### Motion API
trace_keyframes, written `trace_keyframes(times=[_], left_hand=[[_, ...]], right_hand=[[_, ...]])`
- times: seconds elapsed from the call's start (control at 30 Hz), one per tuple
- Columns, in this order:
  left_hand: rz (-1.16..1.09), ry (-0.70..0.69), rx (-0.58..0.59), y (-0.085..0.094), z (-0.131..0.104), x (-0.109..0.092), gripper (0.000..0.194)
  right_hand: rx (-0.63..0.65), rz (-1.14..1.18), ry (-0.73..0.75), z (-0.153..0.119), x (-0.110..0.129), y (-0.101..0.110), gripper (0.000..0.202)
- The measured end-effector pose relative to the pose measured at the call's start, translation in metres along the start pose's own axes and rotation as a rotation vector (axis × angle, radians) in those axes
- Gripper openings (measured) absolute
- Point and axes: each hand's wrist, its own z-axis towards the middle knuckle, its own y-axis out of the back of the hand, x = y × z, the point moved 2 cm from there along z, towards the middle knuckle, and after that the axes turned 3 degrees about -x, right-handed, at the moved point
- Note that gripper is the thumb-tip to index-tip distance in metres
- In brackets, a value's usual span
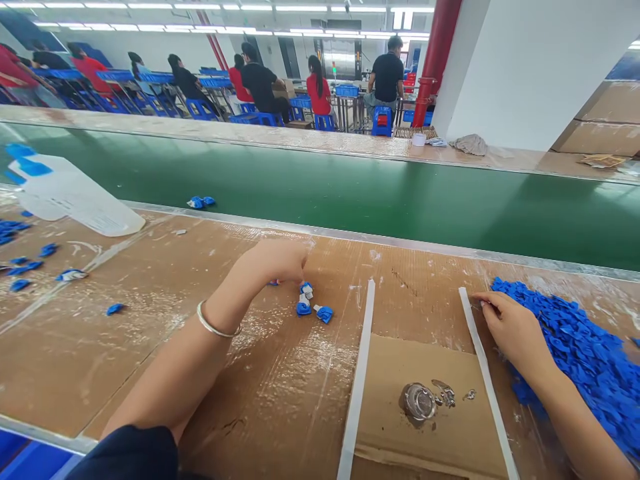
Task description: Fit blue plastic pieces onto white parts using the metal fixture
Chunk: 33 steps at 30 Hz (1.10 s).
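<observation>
My left hand [277,261], with a silver bangle on the wrist, rests knuckles-up on the taped brown bench. Its curled fingers touch a small cluster of blue-and-white plastic pieces [311,303]; whether one is pinched is hidden. My right hand [513,328] lies palm-down at the left edge of a big heap of blue plastic pieces [585,353], fingertips beside a white strip [483,367]. Its fingers are together and nothing shows in them.
A cardboard sheet [400,427] between two white strips holds a small round metal part [419,402] and bits. A green conveyor belt [350,190] runs behind, with a blue piece [200,201] on it. A white bag [70,193] and scattered blue pieces lie left. Several people sit far behind.
</observation>
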Motion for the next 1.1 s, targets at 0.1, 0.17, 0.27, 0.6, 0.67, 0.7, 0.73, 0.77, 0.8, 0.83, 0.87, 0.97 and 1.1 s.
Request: trace_keyframes(times=[0.1,0.17,0.27,0.6,0.67,0.7,0.73,0.77,0.8,0.83,0.87,0.97,1.1], left_hand=[[0.031,0.002,0.152,-0.007,0.001,-0.01,0.027],[0.037,-0.036,0.217,-0.012,0.005,-0.017,0.025],[0.084,-0.094,0.172,-0.016,0.01,-0.024,0.011],[0.019,-0.219,-0.121,-0.03,0.024,-0.038,0.016],[-0.013,-0.23,-0.172,-0.033,0.025,-0.044,0.017],[-0.028,-0.24,-0.189,-0.035,0.025,-0.046,0.017],[-0.042,-0.253,-0.203,-0.036,0.025,-0.049,0.019],[-0.053,-0.27,-0.212,-0.038,0.024,-0.052,0.021],[-0.062,-0.289,-0.216,-0.039,0.024,-0.054,0.023],[-0.069,-0.308,-0.218,-0.041,0.023,-0.056,0.026],[-0.074,-0.326,-0.217,-0.042,0.022,-0.058,0.029],[-0.102,-0.389,-0.18,-0.044,0.02,-0.061,0.032],[-0.163,-0.464,-0.153,-0.045,0.016,-0.068,0.021]], right_hand=[[-0.033,-0.011,0.006,-0.002,-0.006,0.0,0.038],[-0.061,-0.039,0.024,-0.004,-0.009,0.0,0.039],[-0.078,-0.094,0.079,-0.007,-0.013,0.0,0.042],[-0.07,-0.15,0.174,-0.012,-0.003,0.001,0.04],[-0.09,-0.148,0.148,-0.011,0.002,0.003,0.038],[-0.093,-0.144,0.139,-0.011,0.005,0.003,0.037],[-0.09,-0.14,0.131,-0.011,0.007,0.003,0.036],[-0.083,-0.138,0.123,-0.011,0.009,0.002,0.035],[-0.074,-0.138,0.115,-0.011,0.011,0.001,0.036],[-0.064,-0.14,0.107,-0.011,0.012,0.0,0.037],[-0.054,-0.143,0.101,-0.011,0.013,-0.002,0.038],[-0.042,-0.15,0.085,-0.011,0.013,-0.005,0.04],[-0.052,-0.129,0.065,-0.01,0.011,-0.006,0.039]])
